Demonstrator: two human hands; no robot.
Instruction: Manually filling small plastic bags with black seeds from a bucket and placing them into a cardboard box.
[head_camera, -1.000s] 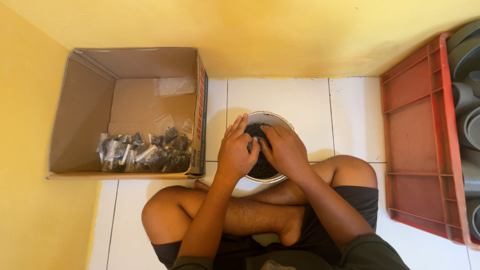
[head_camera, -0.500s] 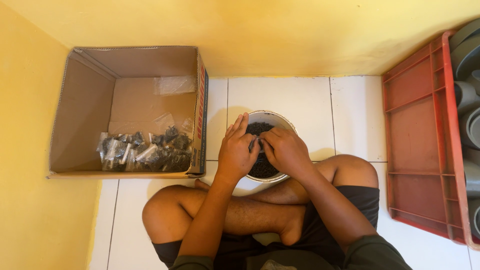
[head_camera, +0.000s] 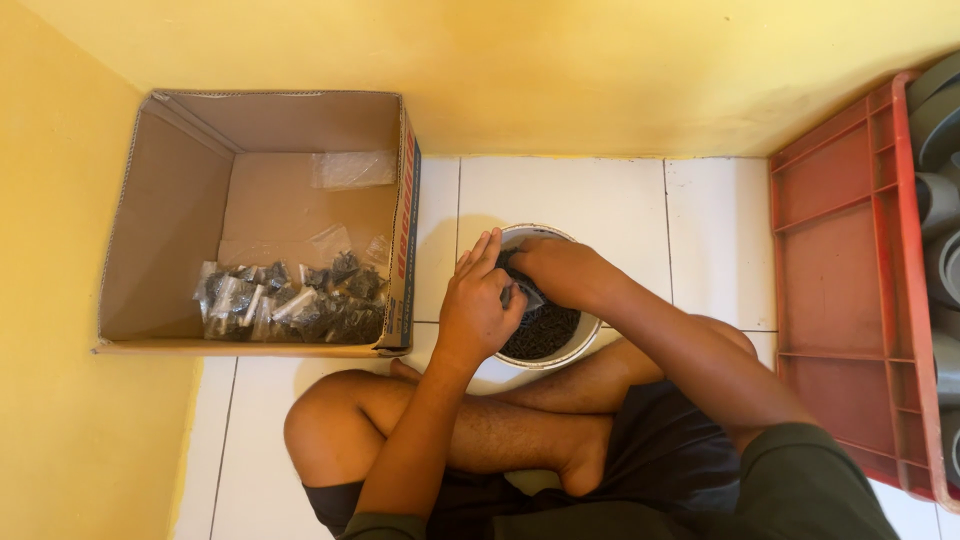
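Head view, looking down on a person seated cross-legged on a white tiled floor in a corner of yellow walls; an open cardboard box stands at the left against the wall, its side just beside the bucket; a red plastic crate stands at the right edge, well apart from the box, with grey round parts stacked beyond its rim; a heap of small clear bags filled with dark pieces lies along the near wall inside the cardboard box, and a few flat empty-looking clear bags lie further back on its bottom; a white round bucket sits on the floor between the box and the crate, just in front of the crossed legs, holding a mass of small dark pieces; both hands meet over the bucket's left half; the left hand is partly curled with its fingers straightened upward, resting at the bucket's rim; the right hand is bent over the dark pieces, fingers closed narrowly; between the two hands a small clear bag is pinched, held by both; whether it already contains pieces cannot be told.
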